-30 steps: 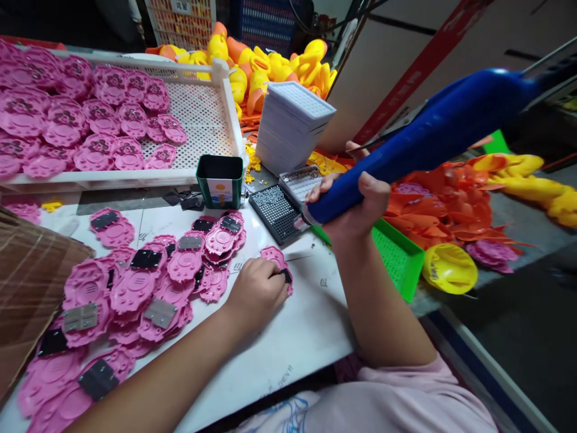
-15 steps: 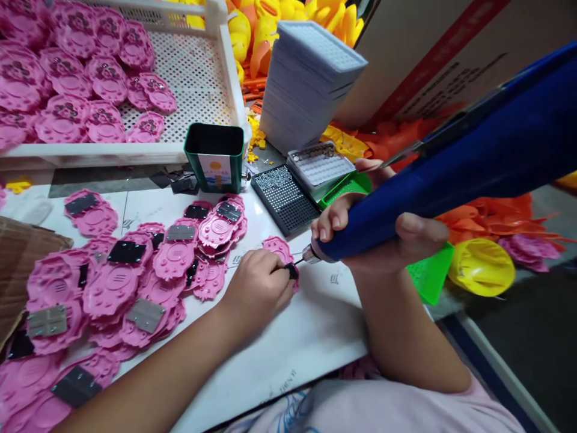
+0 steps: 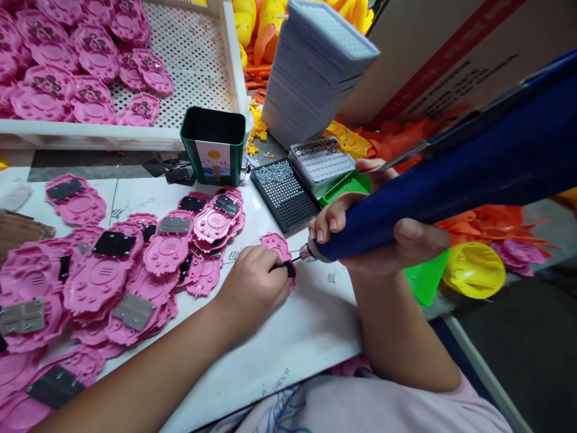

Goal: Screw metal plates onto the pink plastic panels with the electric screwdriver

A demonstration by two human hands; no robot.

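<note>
My right hand [image 3: 383, 231] is wrapped round a blue electric screwdriver [image 3: 433, 180], which slants down to the left. Its thin bit points at a small black plate [image 3: 290, 269] on a pink plastic part [image 3: 276, 242] lying on the white table. Whether the bit touches a screw is too small to tell. My left hand [image 3: 256, 282] is closed at the near left edge of that part, fingers pressed on it and hiding much of it. To the left lie piled pink parts [image 3: 106, 270] with black or grey plates screwed on.
A black perforated tray [image 3: 288, 207] of small screws lies beyond my hands, beside a white tray [image 3: 322, 165]. Behind stand a dark green container [image 3: 214, 150], a tall white stack [image 3: 315, 72] and a white crate [image 3: 189, 66] of pink parts. A yellow bowl-shaped piece [image 3: 475, 270] sits at right.
The view has shifted slightly, so the piled parts and crate sit further left and the crate higher. Both hands and the screwdriver keep nearly the same position at the pink part.
</note>
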